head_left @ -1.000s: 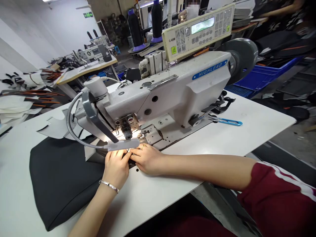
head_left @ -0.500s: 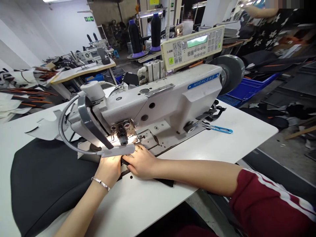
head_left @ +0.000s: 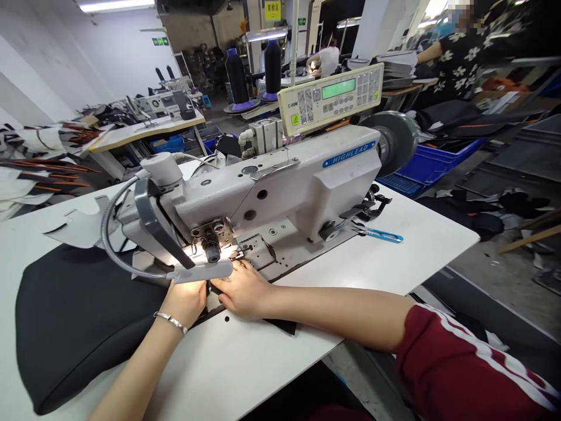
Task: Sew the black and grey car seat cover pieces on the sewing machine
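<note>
Our left hand [head_left: 184, 303] is nearer the black fabric [head_left: 87, 316], whose bulk spreads leftward from it, long edge slanting toward us; our right hand [head_left: 245, 291] rests just beside. The lamp [head_left: 201, 271] hides fingertips, so we cannot tell either grip.

Sewing machine [head_left: 280, 190] blocking far side, black fabric [head_left: 87, 321] at left, open tabletop [head_left: 223, 365] toward front

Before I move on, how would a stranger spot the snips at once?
Find the grey sewing machine on the white table. In the picture, below its handwheel, slim snips lie on the table. Their bright blue handle sets them apart from the black parts just behind them.
</note>
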A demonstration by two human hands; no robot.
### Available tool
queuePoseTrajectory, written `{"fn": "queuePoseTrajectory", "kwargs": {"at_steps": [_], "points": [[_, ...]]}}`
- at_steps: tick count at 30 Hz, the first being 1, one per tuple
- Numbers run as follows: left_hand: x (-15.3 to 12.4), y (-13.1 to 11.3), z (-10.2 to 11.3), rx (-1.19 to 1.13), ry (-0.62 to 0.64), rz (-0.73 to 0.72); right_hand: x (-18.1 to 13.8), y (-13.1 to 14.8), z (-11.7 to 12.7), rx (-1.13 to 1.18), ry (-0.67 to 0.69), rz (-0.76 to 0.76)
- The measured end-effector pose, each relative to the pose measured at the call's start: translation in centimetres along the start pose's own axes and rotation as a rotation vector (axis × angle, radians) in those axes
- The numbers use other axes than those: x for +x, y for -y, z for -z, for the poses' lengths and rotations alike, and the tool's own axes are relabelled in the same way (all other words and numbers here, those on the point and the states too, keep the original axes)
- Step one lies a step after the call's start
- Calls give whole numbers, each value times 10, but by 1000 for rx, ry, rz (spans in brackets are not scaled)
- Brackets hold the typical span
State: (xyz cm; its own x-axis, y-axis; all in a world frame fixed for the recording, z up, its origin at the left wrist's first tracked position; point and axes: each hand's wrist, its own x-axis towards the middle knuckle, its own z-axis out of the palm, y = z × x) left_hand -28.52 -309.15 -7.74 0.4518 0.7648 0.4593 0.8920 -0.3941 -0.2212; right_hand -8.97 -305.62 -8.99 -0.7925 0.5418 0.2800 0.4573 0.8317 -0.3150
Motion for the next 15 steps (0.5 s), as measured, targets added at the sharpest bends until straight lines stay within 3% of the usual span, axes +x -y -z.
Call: {"fn": "queuePoseTrajectory", "kwargs": {"at_steps": [5, 15], "points": [[-1, 2, -4, -95, 58, 67, 2, 1, 3, 11, 16, -10], [-2, -3, 2, -188, 4, 36, 0, 1, -1, 18, -18, 22]]}}
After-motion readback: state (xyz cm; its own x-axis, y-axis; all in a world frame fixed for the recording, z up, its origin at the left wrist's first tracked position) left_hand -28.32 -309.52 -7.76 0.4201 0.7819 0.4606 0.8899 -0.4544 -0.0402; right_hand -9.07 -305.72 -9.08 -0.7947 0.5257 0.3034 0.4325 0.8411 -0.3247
